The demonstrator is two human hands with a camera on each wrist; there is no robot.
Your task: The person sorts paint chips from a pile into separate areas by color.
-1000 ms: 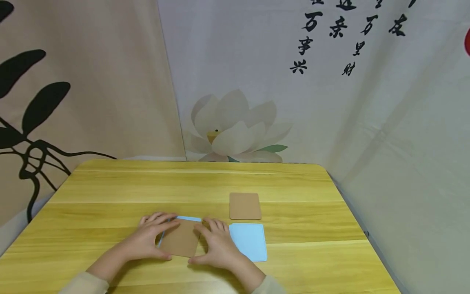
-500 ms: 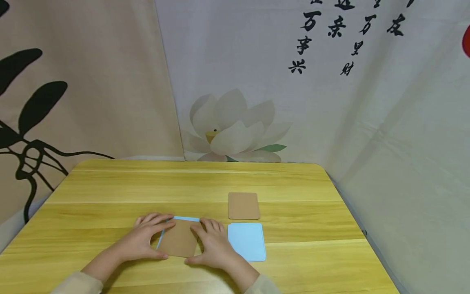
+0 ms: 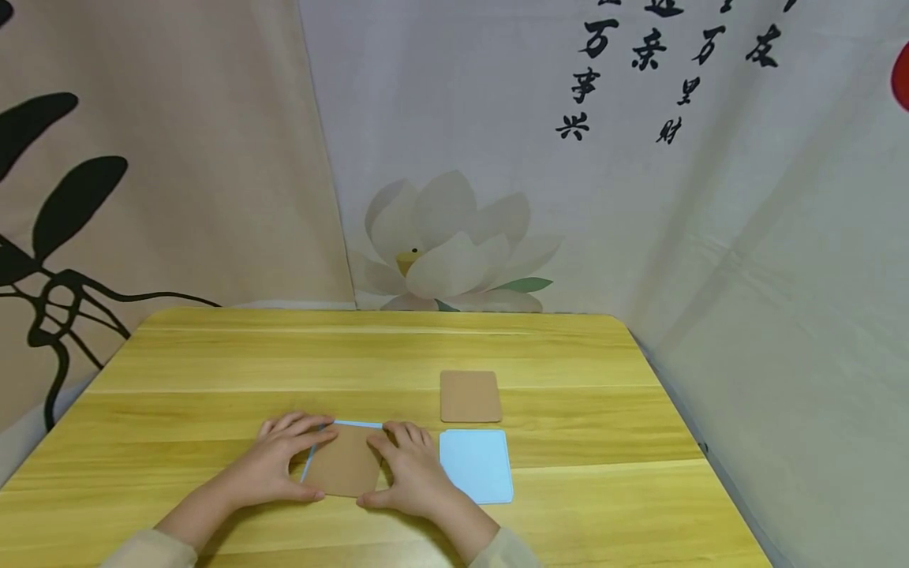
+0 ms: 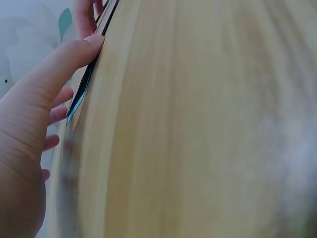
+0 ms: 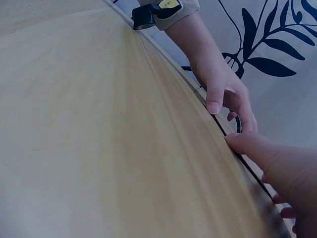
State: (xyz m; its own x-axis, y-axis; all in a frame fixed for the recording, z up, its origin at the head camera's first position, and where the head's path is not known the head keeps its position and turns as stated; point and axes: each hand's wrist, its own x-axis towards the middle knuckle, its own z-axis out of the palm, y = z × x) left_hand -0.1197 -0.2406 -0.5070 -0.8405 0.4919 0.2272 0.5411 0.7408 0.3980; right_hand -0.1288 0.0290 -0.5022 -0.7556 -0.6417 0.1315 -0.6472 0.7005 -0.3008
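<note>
A brown square card [image 3: 344,464] lies over a blue card [image 3: 358,424], which shows as thin strips along the far and left edges. My left hand [image 3: 273,465] holds this pair on the left side, thumb at the near corner and fingers at the far one. On the right side my right hand [image 3: 415,473] grips it likewise, thumb near and fingertips far. In the left wrist view the left thumb [image 4: 94,40] presses the dark edge of the cards [image 4: 81,91]. The right wrist view shows both thumbs at that near edge, the cards seen almost edge-on.
To the right of the right hand lies a light blue square card [image 3: 477,467], partly behind the wrist. Another brown square card [image 3: 470,397] lies just beyond it. The wooden table [image 3: 604,434] backs onto a printed curtain [image 3: 461,142].
The blue strip along the far edge has become thinner under the brown card. Both hands keep their hold, and the whole scene has shifted slightly left in the view.
</note>
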